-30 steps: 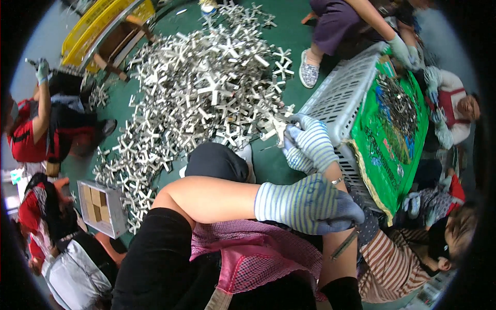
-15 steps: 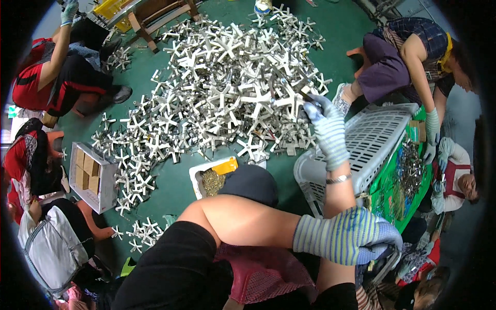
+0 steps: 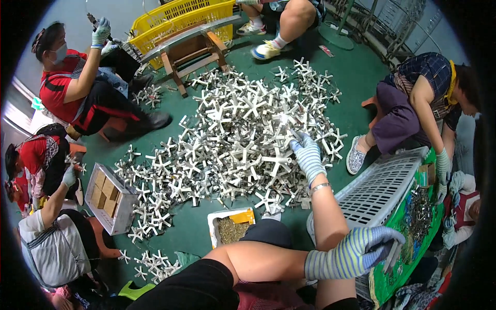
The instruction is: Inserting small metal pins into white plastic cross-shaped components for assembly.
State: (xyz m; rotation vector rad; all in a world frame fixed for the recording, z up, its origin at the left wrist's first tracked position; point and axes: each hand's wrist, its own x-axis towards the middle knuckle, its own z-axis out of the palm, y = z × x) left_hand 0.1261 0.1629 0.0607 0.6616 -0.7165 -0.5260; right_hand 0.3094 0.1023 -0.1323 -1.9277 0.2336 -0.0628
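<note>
My left hand (image 3: 349, 254), in a striped knit glove, crosses over my right arm toward the right. It is closed around thin grey metal strips (image 3: 392, 257) that stick out below the fingers. My right hand (image 3: 309, 157), gloved the same way, reaches forward to the right side of a big heap of white star-shaped parts (image 3: 235, 137). Its fingers are drawn together at the heap; what they hold is too small to make out. A white star-shaped part (image 3: 279, 163) lies just left of this hand.
A shallow white tray (image 3: 212, 227) holds tiny brassy pieces. At right, a grey slatted basket (image 3: 361, 204) leans by a green sack (image 3: 385, 281) with metal bits. A white box (image 3: 116, 225) holds brown blocks. A wooden stool (image 3: 191, 57) and yellow crate (image 3: 150, 26) stand behind. Several co-workers sit around.
The view has shifted, so the heap sits lower in it. My right hand has come down to the heap from above it. My left hand stays closed on the metal strips.
</note>
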